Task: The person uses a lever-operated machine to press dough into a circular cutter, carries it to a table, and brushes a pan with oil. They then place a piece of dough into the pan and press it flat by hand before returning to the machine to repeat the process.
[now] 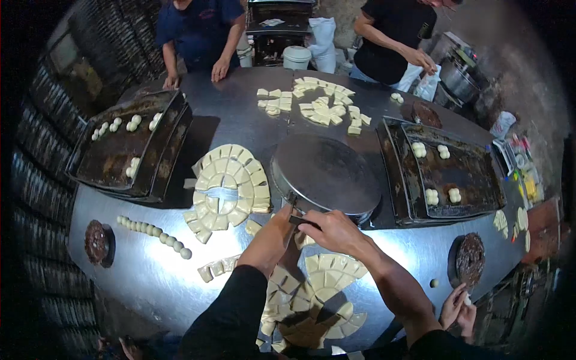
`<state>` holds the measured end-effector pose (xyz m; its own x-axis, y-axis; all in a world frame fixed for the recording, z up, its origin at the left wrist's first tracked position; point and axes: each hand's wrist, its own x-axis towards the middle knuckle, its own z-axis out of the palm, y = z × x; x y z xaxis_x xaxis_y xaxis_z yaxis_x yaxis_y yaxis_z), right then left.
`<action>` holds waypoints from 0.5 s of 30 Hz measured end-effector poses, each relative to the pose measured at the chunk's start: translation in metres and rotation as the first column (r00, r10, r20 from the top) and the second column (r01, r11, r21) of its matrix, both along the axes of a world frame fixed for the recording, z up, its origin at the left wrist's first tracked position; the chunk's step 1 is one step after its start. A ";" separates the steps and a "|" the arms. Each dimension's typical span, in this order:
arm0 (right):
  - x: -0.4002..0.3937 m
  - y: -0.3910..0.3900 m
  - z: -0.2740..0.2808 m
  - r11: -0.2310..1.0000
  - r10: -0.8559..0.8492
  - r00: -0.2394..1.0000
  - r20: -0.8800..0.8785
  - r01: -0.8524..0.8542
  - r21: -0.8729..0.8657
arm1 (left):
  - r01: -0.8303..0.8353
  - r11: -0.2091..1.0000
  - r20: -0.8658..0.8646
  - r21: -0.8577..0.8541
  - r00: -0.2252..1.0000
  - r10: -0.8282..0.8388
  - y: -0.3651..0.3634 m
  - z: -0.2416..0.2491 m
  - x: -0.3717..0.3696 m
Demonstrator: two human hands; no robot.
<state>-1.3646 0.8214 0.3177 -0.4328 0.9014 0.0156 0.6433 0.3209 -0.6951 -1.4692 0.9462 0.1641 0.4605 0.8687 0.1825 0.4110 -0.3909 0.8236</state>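
A large round dark metal pan (327,174) with a raised rim sits in the middle of the table, with a short dark handle (296,220) at its near edge. My left hand (281,227) is closed at the handle's left side. From the right, my right hand (333,229) is closed on the same handle; its fingertips are partly hidden. Left of the pan lies a round sheet of dough (231,186) cut into wedges and blocks. More cut dough (330,273) is spread under and between my forearms, partly in shadow.
Stacked black trays with dough balls stand left (99,162) and right (465,174). A row of dough balls (159,233) and bowls of brown filling (96,242) (470,258) lie nearby. Two people stand across the table; another person's hands (459,311) work at lower right.
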 end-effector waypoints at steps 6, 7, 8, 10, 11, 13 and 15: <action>0.004 0.008 0.015 0.999 0.034 0.996 0.084 -0.035 0.017 | 0.023 0.999 0.085 0.022 0.996 -0.025 0.013 -0.001 0.009; 0.004 0.010 0.020 1.000 -0.008 0.995 0.099 0.009 -0.011 | 0.037 0.999 0.109 0.027 0.993 -0.040 0.017 0.000 0.013; 0.005 0.013 0.025 0.998 -0.050 0.992 0.116 0.054 -0.039 | 0.059 0.997 0.148 0.039 0.987 -0.064 0.023 0.002 0.018; 0.013 0.023 0.036 0.997 -0.058 0.993 0.099 0.053 0.052 | 0.104 0.992 0.221 0.065 0.968 -0.116 0.034 0.004 0.028; 0.014 0.029 0.045 0.995 -0.099 0.995 0.007 0.099 0.001 | 0.138 0.986 0.274 0.093 0.948 -0.159 0.040 0.008 0.036; 0.025 0.053 0.068 0.994 -0.108 0.994 0.030 0.108 -0.010 | 0.153 0.977 0.299 0.148 0.935 -0.191 0.043 0.010 0.044; 0.028 0.073 0.100 0.941 -0.256 0.967 0.018 0.253 -0.224 | 0.138 0.962 0.116 0.237 0.979 -0.169 0.041 0.011 0.048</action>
